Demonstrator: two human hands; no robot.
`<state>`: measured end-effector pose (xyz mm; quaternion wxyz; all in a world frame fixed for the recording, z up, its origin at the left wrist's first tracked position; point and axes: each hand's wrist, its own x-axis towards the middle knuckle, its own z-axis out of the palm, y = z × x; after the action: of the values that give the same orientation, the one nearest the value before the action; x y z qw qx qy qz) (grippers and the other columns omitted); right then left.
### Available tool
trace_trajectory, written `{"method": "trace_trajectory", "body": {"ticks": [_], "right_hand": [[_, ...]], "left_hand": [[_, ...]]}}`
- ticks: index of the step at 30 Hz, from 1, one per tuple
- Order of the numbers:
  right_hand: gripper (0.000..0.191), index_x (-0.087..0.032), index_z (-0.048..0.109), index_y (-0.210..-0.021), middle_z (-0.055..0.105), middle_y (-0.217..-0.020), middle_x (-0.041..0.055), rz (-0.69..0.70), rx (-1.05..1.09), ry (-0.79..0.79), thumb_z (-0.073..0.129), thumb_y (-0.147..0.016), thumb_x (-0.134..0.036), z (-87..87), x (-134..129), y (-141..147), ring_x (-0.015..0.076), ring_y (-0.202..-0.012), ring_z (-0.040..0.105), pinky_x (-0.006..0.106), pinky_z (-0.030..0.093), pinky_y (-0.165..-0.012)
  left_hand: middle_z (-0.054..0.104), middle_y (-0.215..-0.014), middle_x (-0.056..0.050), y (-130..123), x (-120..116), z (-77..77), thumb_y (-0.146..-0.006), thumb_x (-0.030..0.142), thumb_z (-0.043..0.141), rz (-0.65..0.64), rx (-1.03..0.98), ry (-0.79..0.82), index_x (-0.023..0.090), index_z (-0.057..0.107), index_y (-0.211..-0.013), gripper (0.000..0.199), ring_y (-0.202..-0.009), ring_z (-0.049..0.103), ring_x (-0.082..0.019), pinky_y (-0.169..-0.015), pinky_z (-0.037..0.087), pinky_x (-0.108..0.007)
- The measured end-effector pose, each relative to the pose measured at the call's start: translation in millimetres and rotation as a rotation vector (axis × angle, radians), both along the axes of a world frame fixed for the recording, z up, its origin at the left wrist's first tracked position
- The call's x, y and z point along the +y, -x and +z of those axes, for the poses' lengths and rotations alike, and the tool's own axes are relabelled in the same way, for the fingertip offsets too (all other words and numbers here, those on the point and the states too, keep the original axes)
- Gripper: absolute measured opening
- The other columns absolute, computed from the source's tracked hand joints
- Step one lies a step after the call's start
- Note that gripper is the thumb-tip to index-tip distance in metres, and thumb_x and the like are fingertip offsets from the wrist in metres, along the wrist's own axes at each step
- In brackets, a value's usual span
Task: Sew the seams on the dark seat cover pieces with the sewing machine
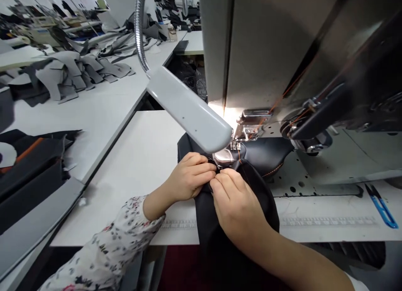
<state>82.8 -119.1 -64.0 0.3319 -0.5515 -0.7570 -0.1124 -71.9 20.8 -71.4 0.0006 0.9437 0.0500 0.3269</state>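
Observation:
Black cover material with orange stitching lies under the presser foot of a sewing machine and hangs over the table's front edge. My left hand is closed on the material just in front of the foot, fingers bent over its edge. Close beside it, my right hand pinches the same material, fingertips nearly touching the left ones. Orange thread runs down the machine towards the needle area. The needle itself is hidden behind the lamp head and metal parts.
A grey lamp head on a flexible neck hangs low over the work, left of the machine. Blue thread snips lie at the right. Grey cut pieces and dark folded pieces cover parts of the left table.

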Motion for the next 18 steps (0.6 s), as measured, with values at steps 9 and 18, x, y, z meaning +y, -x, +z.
{"method": "trace_trajectory", "body": {"ticks": [9,18], "right_hand": [[0.017,-0.011,0.07,-0.097,0.065,-0.082,0.0068,0.191,0.112,0.034,0.053,-0.098,-0.006,20.2,15,-31,0.0214,-0.08,0.056,0.036,0.051,-0.075],[0.018,-0.029,0.072,-0.116,0.076,-0.114,-0.0025,-0.221,0.512,0.007,0.07,-0.098,-0.031,12.2,17,-78,0.0152,-0.1,0.071,0.026,0.053,-0.094]], "left_hand": [[0.076,-0.085,-0.001,1,6,30.8,-0.102,0.016,0.039,-0.068,0.111,-0.009,0.02,0.06,-0.081,0.031,-0.084,0.057,-0.019,-0.081,0.038,-0.037],[0.069,-0.095,-0.007,-43,48,39.1,-0.102,0.022,0.043,0.405,-0.056,0.093,0.02,0.069,-0.091,0.029,-0.102,0.061,-0.029,-0.103,0.042,-0.053]]}}
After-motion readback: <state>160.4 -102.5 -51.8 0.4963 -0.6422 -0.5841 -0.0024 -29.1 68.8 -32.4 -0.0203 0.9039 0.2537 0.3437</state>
